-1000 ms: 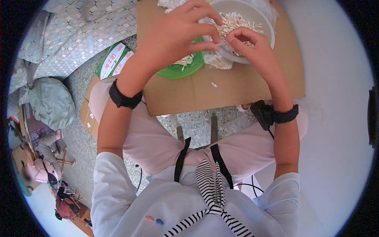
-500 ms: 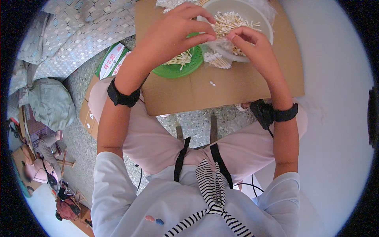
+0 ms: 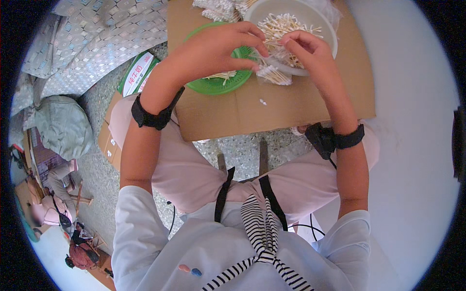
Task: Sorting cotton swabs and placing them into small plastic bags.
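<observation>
A small clear plastic bag (image 3: 274, 74) with cotton swabs in its lower end hangs at the near rim of the white bowl (image 3: 331, 43). Loose cotton swabs (image 3: 286, 24) are heaped in that bowl. My right hand (image 3: 310, 47) is over the bowl's right side, thumb and forefinger pinched at the bag's upper edge. My left hand (image 3: 233, 47) is held over the green basket (image 3: 213, 88), its thumb and fingers apart beside the bag and nothing seen in them. More swabs (image 3: 222, 75) lie in the basket, partly hidden under my left hand.
Several filled bags of swabs (image 3: 216, 9) lie at the far edge of the cardboard tabletop (image 3: 233, 114). A small white piece (image 3: 263, 102) rests near its middle. A carton (image 3: 138, 72) stands left of the table, a white wall (image 3: 412, 145) is at right. Another person sits far left.
My left hand has opened and drawn slightly down and away from the bag's mouth. The bag has shifted a little to the right. My right hand stays nearly in place.
</observation>
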`<state>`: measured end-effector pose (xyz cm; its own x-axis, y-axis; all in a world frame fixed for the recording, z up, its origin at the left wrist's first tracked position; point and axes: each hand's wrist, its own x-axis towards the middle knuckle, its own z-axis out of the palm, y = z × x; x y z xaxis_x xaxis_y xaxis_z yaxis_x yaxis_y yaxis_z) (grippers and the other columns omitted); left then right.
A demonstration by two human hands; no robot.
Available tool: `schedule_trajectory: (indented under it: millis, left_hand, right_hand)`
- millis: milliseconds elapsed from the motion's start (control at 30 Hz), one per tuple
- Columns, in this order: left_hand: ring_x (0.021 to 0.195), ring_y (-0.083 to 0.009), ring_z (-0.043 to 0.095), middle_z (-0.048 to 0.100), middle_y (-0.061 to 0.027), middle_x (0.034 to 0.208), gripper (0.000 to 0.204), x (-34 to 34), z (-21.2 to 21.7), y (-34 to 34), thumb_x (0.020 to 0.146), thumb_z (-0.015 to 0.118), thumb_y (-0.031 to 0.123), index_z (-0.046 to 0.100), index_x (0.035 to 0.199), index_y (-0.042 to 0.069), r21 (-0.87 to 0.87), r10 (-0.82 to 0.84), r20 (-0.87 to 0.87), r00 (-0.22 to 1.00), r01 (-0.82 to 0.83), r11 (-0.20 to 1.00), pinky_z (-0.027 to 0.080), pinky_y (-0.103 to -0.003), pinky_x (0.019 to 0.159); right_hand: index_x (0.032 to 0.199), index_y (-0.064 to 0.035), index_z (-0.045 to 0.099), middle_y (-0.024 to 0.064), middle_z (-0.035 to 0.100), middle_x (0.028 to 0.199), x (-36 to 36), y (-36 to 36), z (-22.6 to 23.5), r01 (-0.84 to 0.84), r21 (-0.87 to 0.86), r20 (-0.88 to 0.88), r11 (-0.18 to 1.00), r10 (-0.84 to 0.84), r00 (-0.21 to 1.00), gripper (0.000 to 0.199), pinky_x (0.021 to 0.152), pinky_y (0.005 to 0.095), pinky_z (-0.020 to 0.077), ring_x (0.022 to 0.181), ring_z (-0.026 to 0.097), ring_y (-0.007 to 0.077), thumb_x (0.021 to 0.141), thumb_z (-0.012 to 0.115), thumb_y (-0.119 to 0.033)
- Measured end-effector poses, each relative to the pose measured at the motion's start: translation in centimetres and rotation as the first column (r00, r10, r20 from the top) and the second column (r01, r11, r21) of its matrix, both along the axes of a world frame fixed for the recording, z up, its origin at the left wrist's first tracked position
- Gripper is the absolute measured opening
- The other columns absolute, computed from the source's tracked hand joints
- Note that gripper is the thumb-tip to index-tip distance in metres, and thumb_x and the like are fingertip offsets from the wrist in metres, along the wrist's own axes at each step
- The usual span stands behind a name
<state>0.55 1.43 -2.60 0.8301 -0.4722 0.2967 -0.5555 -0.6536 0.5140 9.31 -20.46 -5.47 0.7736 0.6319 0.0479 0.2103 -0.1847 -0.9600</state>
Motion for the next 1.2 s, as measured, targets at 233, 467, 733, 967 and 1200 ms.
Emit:
schedule_trajectory:
  millis: [233,467,733,967,1200]
  left_hand:
    - [0.103,-0.0221,0.057,0.062,-0.0065,0.112,0.019,0.5,1.4,-0.4,0.089,0.06,0.018,0.06,0.104,0.006,-0.065,0.149,-0.174,0.973,-0.163,0.985,0.045,-0.035,0.089]
    - [0.086,-0.0117,0.057,0.058,-0.0026,0.095,0.013,0.0,3.4,-2.1,0.092,0.058,0.012,0.057,0.102,0.004,-0.551,0.35,-0.289,0.891,-0.454,0.7,0.047,-0.025,0.072]
    - [0.09,-0.0101,0.055,0.055,-0.0023,0.096,0.016,0.8,2.2,-3.2,0.094,0.056,0.012,0.051,0.107,0.003,-0.805,0.511,-0.061,0.858,-0.345,0.483,0.044,-0.022,0.076]
    - [0.099,-0.0115,0.054,0.055,-0.0047,0.108,0.022,0.4,2.1,-2.3,0.094,0.056,0.014,0.054,0.113,0.002,-0.717,0.225,-0.266,0.937,-0.348,0.604,0.043,-0.024,0.085]
    - [0.097,-0.0124,0.057,0.061,-0.0051,0.105,0.023,0.0,2.7,-1.8,0.095,0.053,0.01,0.057,0.117,0.002,-0.671,0.266,-0.228,0.937,-0.349,0.654,0.046,-0.025,0.084]
  right_hand:
    - [0.109,-0.001,0.064,0.0053,0.067,0.101,0.0,0.2,0.5,0.002,0.174,-0.092,0.985,0.014,0.996,0.034,0.086,0.0246,0.0458,0.095,0.06,0.0125,0.091,0.061,-0.03]
    - [0.123,0.0004,0.056,0.0114,0.06,0.121,-1.1,0.3,0.7,-0.272,0.297,0.155,0.916,0.234,0.96,0.05,0.092,0.0292,0.0446,0.109,0.056,0.0166,0.089,0.064,-0.035]
    - [0.112,-0.0019,0.065,0.0072,0.07,0.102,-2.7,0.8,1.6,-0.098,0.085,-0.06,0.992,0.103,0.993,0.035,0.087,0.0296,0.0471,0.095,0.063,0.0135,0.089,0.065,-0.028]
    - [0.111,-0.0034,0.065,0.0037,0.069,0.103,-2.8,1.1,1.3,-0.19,0.179,-0.123,0.965,0.213,0.969,0.03,0.086,0.0283,0.0475,0.095,0.062,0.0127,0.092,0.061,-0.026]
    - [0.134,-0.0044,0.044,0.0102,0.059,0.123,-4.2,2.1,1.0,-0.194,0.356,-0.309,0.914,0.311,0.899,0.049,0.092,0.0326,0.0462,0.109,0.057,0.0192,0.093,0.057,-0.028]
